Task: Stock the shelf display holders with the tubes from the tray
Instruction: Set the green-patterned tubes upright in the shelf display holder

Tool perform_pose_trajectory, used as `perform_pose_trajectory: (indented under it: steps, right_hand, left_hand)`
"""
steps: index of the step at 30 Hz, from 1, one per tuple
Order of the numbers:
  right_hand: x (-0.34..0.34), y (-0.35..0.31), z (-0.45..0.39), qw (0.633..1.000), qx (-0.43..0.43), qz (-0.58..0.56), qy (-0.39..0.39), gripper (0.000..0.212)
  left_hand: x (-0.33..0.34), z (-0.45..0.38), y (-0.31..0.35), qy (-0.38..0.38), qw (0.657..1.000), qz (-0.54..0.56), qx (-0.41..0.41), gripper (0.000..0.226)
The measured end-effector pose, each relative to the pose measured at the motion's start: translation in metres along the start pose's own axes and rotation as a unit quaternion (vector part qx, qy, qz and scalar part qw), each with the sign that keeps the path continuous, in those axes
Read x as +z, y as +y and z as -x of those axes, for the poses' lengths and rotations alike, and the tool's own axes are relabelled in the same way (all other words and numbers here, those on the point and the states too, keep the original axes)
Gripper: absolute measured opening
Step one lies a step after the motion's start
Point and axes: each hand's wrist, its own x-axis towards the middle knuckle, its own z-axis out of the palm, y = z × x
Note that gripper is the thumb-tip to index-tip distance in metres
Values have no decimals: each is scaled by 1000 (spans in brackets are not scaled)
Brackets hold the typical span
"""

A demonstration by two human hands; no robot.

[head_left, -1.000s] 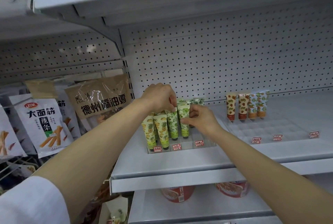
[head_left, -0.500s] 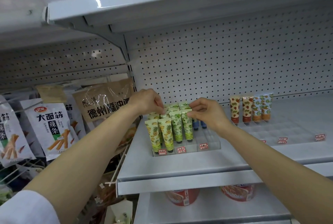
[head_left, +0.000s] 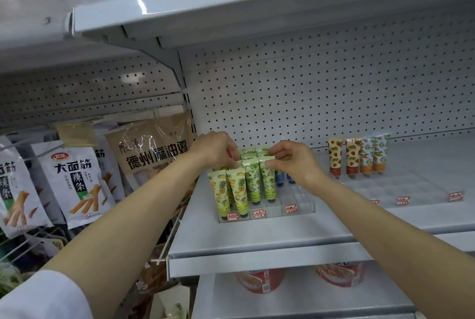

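Note:
A clear display holder (head_left: pixel 300 207) stands on the white shelf (head_left: pixel 257 239) and carries yellow pineapple tubes (head_left: pixel 235 190) on its left and green lime tubes (head_left: pixel 253 180) in its middle. Blue tubes (head_left: pixel 280 178) peek out behind my right wrist. My left hand (head_left: pixel 216 150) pinches the crimped tops of the tubes at the rear left. My right hand (head_left: pixel 290 162) pinches the top of the front right green tube (head_left: pixel 267 181). A second clear holder (head_left: pixel 401 187) further right has strawberry tubes (head_left: pixel 343 155) and orange-patterned tubes (head_left: pixel 374 153) in its back row. No tray is visible.
Snack bags (head_left: pixel 77 182) and a brown packet (head_left: pixel 151 149) hang on the pegboard bay to the left. A shelf (head_left: pixel 231 7) overhangs close above. Red tubs (head_left: pixel 259 280) sit on the shelf below. Red price labels (head_left: pixel 290 208) line the holders' front edges.
The view has shifted so the shelf sits further right and lower. Both hands stayed at the tube tops, the right one moving from the rear tubes to the front right green tube.

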Motion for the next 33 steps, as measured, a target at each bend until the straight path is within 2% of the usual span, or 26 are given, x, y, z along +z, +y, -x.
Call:
perform_pose_trajectory:
  steps: [5,8,11,14,18,21,24,28,30,33]
  right_hand:
    - [-7,-1,3,1000,-1,15,10,29]
    - [-16,-9,10,995,-27,90,25,37]
    - [-27,-24,22,976,-76,200,43,53]
    - [-37,-41,36,945,-133,294,54,65]
    - [-45,-66,60,913,-185,359,51,74]
    - [-38,-83,88,905,-183,380,51,73]
    - [-27,-89,120,898,-202,385,69,67]
    - [1,-85,174,910,-172,370,70,65]
    - [24,-78,202,911,-178,366,67,64]
    - [74,-52,249,915,-179,359,33,64]
  left_hand:
    - [0,2,-3,11,999,31,2,15]
    - [-5,10,-5,47,997,56,15,25]
    - [-14,27,-3,67,994,71,39,55]
    - [-22,54,3,64,995,32,70,88]
    - [-33,100,7,78,994,-31,71,111]
    - [-33,142,1,97,994,-27,50,111]
    - [-21,192,-10,136,989,-31,51,103]
    - [5,259,-38,182,979,-44,78,92]
    - [27,292,-62,187,979,-44,72,90]
    - [79,344,-95,156,985,-44,51,88]
